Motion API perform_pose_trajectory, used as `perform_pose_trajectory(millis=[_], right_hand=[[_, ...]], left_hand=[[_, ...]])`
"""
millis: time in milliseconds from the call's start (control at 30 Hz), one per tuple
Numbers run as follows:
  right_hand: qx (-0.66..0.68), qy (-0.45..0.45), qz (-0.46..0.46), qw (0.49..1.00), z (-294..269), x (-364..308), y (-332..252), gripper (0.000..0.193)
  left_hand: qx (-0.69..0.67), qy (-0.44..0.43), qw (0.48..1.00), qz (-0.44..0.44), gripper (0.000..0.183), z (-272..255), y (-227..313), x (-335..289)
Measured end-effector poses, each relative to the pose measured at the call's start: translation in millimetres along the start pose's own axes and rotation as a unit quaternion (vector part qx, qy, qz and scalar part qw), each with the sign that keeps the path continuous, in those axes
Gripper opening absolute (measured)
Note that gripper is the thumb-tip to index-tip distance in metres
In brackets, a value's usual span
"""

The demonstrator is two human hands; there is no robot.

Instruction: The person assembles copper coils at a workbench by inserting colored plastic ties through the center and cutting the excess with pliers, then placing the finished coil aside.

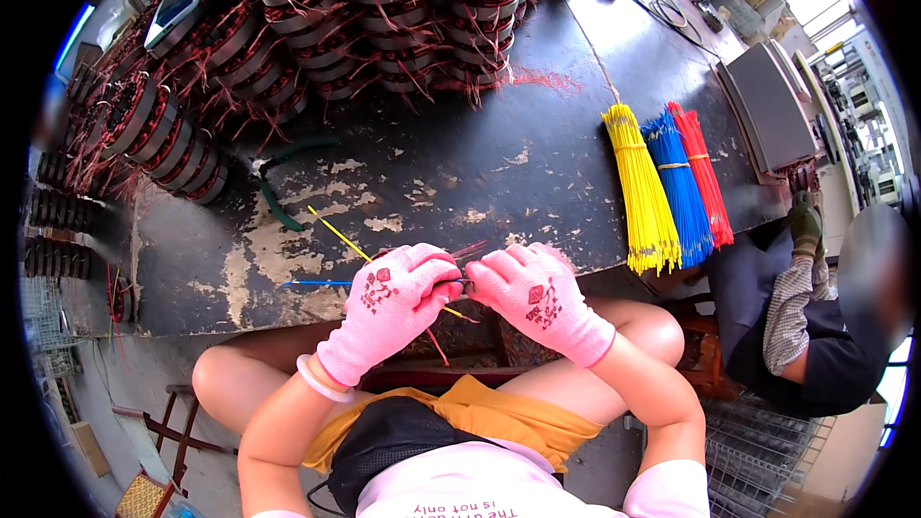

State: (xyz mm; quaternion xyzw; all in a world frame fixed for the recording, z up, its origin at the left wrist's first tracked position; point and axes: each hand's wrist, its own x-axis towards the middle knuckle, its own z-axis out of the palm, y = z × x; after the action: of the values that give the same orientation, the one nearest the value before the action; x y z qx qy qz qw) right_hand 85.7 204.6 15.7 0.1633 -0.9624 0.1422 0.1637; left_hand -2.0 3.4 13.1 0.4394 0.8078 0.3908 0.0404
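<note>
Yellow wire [338, 233] and blue wire [317, 283] in a close two-handed grip

From my far end of the feed I see both wires at the table's [537, 197] near edge, above the wearer's lap. The left hand [395, 299], in a pink glove, is curled over them, their tails sticking out on its far side; I'd say that keeps the lengths together. A red wire [438, 347] hangs below it. The right hand [532, 299], gloved alike, has thumb and fingertips drawn together on thin wire ends [468, 281], though I can't tell which. The hands nearly touch, probably because such fine ends want short, steady control.

Just beyond lie green-handled pliers [271, 200], presumably left within easy reach. To the right, a yellow bundle [641, 194], a blue bundle [679, 184] and a red bundle [703, 175] lie side by side, banded, likely so that colours stay sorted. Farther back, stacked metal rings [384, 14] trail red strands; piling them would save room. A co-worker [815, 336] sits at the right.
</note>
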Motion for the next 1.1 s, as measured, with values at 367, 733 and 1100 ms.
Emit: perform_pose_trajectory(millis=[367,733,1100], right_hand=[[0.251,-0.009,0.232,0.94,0,-3,-8,0.019],[0.11,0.001,0.136,0.985,1,-13,-4,0.013],[0.312,-0.048,0.168,0.934,0,8,-4,0.02]], left_hand=[[0.01,0.0,1.0,0.024,0.018,1,-5,-1],[0.009,0.007,0.999,0.032,0.016,3,-4,0],[0.039,-0.028,0.998,0.033,0.016,0,-3,-3]])
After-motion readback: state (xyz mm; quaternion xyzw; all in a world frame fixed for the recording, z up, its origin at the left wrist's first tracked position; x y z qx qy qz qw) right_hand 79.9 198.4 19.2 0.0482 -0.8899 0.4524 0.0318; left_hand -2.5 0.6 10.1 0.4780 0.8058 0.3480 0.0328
